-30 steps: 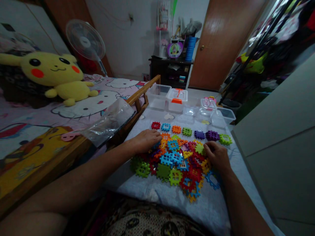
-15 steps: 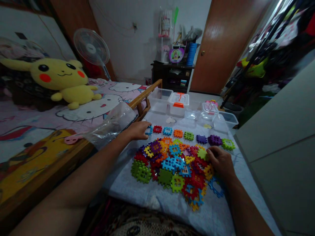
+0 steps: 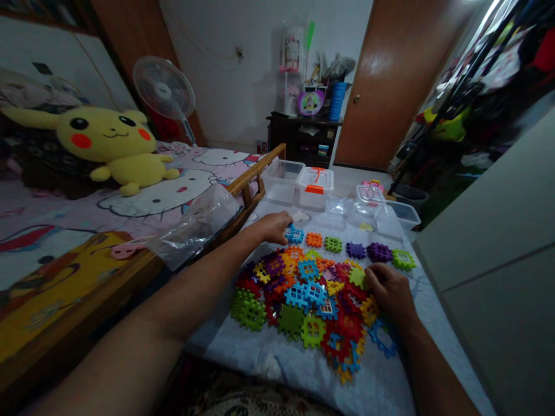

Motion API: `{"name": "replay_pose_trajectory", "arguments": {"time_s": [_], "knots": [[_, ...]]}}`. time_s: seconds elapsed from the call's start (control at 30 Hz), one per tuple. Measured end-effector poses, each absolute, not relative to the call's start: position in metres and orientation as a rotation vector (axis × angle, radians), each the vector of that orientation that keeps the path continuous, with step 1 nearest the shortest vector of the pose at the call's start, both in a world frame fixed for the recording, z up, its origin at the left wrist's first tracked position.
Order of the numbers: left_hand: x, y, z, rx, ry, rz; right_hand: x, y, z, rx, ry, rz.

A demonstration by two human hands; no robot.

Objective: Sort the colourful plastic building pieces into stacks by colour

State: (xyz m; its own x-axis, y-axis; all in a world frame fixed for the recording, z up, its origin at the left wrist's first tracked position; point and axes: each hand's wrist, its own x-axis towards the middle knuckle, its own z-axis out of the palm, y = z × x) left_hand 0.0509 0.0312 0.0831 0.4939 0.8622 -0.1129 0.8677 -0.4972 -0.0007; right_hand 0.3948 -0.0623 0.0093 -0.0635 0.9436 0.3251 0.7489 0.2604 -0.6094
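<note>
My left hand [image 3: 274,227] is closed on a light blue interlocking tile [image 3: 287,234], at the left of a row of tiles. Right beside it lies another light blue window tile [image 3: 296,234]. Where the red tile stood in the row, my hand now covers the view. My right hand [image 3: 390,289] rests at the right side of a heaped pile of coloured tiles [image 3: 314,292], fingers curled and pinched at the edge of a lime-green tile [image 3: 358,278]. The row continues rightward with orange [image 3: 314,240], green [image 3: 333,244] and purple [image 3: 356,249] tiles.
Clear plastic boxes stand along the table's far side, one with an orange-latched lid [image 3: 315,188]. A wooden bed rail [image 3: 251,182] and a crumpled plastic bag [image 3: 195,228] border the left. A pale cabinet [image 3: 498,254] flanks the right.
My left hand has moved right along the row with the light blue tile, up to the second blue one, covering the red tile's place. My right hand stays at the lime-green tile.
</note>
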Motion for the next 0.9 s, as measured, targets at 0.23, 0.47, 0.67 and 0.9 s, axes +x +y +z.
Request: {"name": "replay_pose_trajectory", "arguments": {"time_s": [0.23, 0.47, 0.67, 0.9], "knots": [[0.086, 0.056, 0.075, 2.604, 1.503, -0.272, 0.396, -0.063, 0.010, -1.511, -1.861, 0.356], [0.089, 0.058, 0.064, 2.544, 1.522, -0.368, 0.395, -0.063, 0.012, -1.506, -1.855, 0.346], [0.088, 0.059, 0.064, 2.527, 1.540, -0.401, 0.395, -0.063, 0.011, -1.507, -1.856, 0.359], [0.089, 0.060, 0.062, 2.530, 1.504, -0.395, 0.395, -0.064, 0.012, -1.499, -1.853, 0.355]]}}
